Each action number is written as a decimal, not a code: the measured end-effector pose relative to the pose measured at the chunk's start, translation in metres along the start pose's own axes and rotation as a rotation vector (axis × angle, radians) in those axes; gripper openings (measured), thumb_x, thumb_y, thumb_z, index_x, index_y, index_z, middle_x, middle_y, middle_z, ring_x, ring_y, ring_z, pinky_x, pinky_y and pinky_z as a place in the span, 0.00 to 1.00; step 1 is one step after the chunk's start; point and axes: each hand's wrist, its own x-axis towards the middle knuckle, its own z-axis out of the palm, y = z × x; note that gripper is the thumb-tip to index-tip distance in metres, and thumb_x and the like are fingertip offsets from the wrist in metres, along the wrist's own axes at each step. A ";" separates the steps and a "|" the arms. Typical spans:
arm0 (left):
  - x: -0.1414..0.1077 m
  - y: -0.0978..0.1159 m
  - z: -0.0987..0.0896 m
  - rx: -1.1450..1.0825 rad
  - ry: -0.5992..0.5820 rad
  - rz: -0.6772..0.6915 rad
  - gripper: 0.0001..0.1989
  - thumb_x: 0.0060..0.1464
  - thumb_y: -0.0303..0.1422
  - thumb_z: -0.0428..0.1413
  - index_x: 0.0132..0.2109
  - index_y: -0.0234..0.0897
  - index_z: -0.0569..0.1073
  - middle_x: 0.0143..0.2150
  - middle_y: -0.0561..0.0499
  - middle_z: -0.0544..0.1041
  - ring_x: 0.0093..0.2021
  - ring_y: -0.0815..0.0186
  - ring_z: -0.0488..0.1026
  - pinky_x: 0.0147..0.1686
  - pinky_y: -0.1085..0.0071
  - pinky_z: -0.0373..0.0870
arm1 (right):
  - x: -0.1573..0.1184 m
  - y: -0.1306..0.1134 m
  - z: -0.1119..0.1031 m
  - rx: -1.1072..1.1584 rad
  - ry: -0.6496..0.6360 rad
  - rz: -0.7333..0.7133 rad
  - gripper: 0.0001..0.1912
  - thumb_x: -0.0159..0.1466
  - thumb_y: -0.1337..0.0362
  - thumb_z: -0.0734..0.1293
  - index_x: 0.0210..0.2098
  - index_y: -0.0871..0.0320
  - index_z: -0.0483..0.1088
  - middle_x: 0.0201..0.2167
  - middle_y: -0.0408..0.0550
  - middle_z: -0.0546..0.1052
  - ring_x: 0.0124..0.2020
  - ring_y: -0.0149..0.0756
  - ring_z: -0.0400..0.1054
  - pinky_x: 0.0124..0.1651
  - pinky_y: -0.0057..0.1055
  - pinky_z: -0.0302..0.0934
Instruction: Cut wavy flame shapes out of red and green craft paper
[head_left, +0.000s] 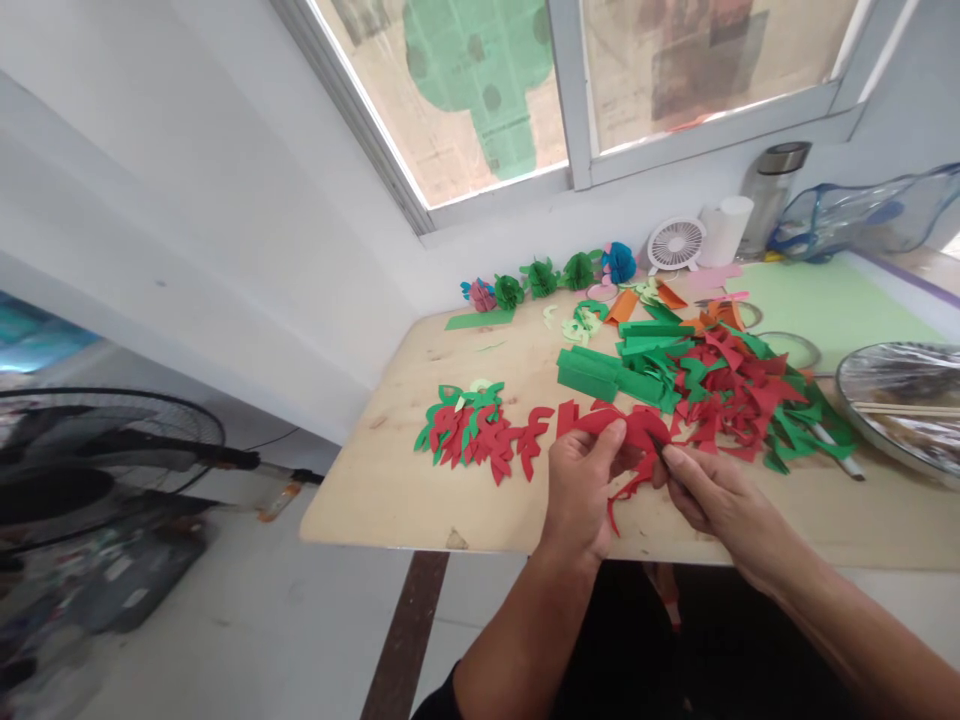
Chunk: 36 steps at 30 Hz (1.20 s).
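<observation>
Near the table's front edge, my left hand (589, 475) pinches a piece of red paper (637, 430) between thumb and fingers. My right hand (701, 487) is closed at the paper's right end on a small dark tool (661, 449), perhaps scissors, mostly hidden by the fingers. A thin red strip (615, 515) hangs below the paper. To the left lie cut red shapes (491, 448) and green shapes (431, 432). Beyond my hands are folded green papers (589, 373) and a heap of red scraps (739, 400).
Several paper honeycomb figures (541, 278) line the wall beside a small white fan (676, 243) and a bottle (772, 195). A covered bowl (900, 400) with chopsticks sits at the right. A large black fan (112, 450) stands left of the wooden table (367, 490).
</observation>
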 end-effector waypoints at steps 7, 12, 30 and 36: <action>-0.001 0.001 0.001 0.019 -0.005 -0.004 0.11 0.39 0.36 0.64 0.25 0.30 0.76 0.21 0.49 0.75 0.23 0.70 0.71 0.31 0.71 0.70 | -0.001 -0.001 -0.001 0.006 0.008 0.010 0.25 0.59 0.41 0.60 0.24 0.58 0.64 0.13 0.33 0.50 0.15 0.25 0.40 0.18 0.26 0.33; 0.003 -0.005 -0.001 0.006 0.009 0.006 0.10 0.41 0.35 0.63 0.27 0.30 0.76 0.23 0.49 0.76 0.23 0.72 0.70 0.31 0.72 0.69 | -0.002 0.007 -0.001 0.068 0.025 0.027 0.24 0.60 0.43 0.60 0.24 0.58 0.65 0.15 0.35 0.51 0.17 0.25 0.42 0.18 0.26 0.36; -0.011 -0.017 -0.007 -0.211 0.084 -0.059 0.08 0.37 0.32 0.65 0.26 0.33 0.76 0.24 0.51 0.76 0.24 0.72 0.71 0.32 0.73 0.68 | 0.009 -0.006 0.005 0.108 0.182 -0.117 0.19 0.54 0.58 0.71 0.20 0.56 0.56 0.15 0.33 0.51 0.18 0.24 0.41 0.19 0.26 0.36; -0.002 -0.005 -0.026 0.030 0.002 -0.053 0.08 0.37 0.30 0.64 0.27 0.31 0.74 0.22 0.52 0.74 0.23 0.72 0.69 0.31 0.73 0.65 | 0.020 -0.026 -0.002 -0.028 0.055 -0.098 0.18 0.52 0.59 0.72 0.20 0.56 0.58 0.15 0.33 0.51 0.17 0.25 0.41 0.20 0.27 0.37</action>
